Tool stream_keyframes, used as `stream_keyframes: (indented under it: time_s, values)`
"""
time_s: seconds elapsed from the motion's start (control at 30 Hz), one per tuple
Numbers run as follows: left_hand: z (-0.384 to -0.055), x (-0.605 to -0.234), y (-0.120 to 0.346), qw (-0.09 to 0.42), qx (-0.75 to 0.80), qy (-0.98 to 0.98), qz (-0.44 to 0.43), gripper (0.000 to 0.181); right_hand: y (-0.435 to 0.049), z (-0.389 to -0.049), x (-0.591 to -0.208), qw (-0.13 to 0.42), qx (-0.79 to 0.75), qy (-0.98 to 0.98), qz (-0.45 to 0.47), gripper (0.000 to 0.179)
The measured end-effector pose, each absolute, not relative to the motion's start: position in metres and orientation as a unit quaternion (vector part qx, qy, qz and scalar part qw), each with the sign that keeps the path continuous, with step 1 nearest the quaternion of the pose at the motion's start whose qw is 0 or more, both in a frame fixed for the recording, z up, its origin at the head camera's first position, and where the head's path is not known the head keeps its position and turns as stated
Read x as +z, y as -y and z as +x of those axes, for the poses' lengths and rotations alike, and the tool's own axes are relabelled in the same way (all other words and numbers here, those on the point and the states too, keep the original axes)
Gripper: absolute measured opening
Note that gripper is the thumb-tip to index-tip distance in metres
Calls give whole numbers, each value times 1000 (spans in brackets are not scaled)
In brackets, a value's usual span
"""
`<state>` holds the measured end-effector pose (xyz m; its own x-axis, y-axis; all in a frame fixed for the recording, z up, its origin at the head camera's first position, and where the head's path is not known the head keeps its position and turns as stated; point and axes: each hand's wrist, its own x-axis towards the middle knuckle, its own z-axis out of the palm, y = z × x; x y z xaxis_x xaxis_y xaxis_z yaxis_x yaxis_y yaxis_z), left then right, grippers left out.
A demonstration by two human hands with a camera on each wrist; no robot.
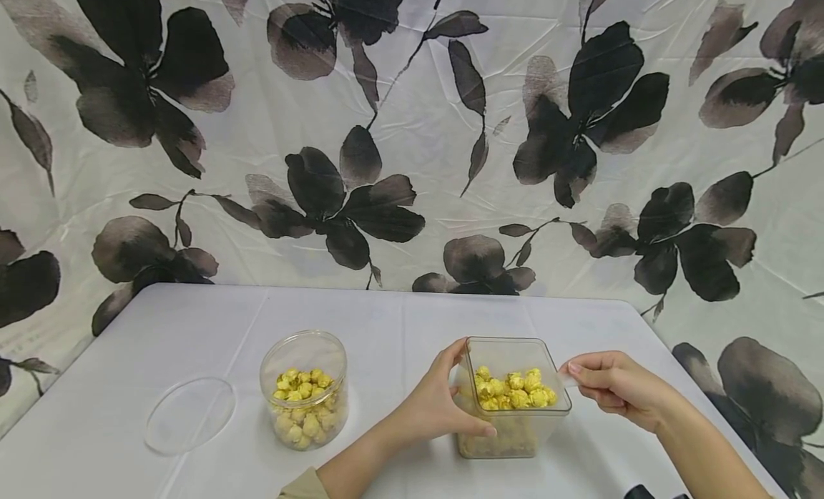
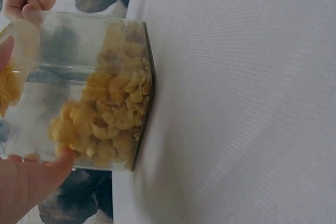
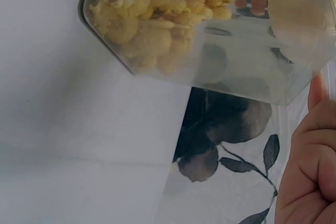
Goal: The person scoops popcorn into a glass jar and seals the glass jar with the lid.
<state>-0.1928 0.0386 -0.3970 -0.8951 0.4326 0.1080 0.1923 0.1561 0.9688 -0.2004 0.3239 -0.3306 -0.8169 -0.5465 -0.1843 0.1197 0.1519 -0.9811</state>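
To scoop cleanly, the left hand [image 1: 434,402], grasping the clear, square-mouthed plastic container [image 1: 505,352] of round yellow popcorn [image 1: 524,394], should brace it, while the right hand [image 1: 614,384], pinching the pale translucent plastic scoop [image 1: 569,380], should lift level. The container stands upright on the white worktop [image 1: 212,327], mouth upward, long axis vertical

Room behind container [image 1: 505,435]; jar [image 1: 305,417] (see-through) blocks left.
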Motion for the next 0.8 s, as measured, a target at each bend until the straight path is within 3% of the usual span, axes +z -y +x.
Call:
stream_keyframes:
  time_s: [0.57, 0.8]
  values:
    - [-192, -399, -38, 97, 610, -759, 206, 113, -316, -193, -334, 228, -663, -708, -85, 23]
    - [-193, -400, -39, 98, 615, -755, 206, 113, -320, -194, -336, 228, -664, -705, -103, 25]
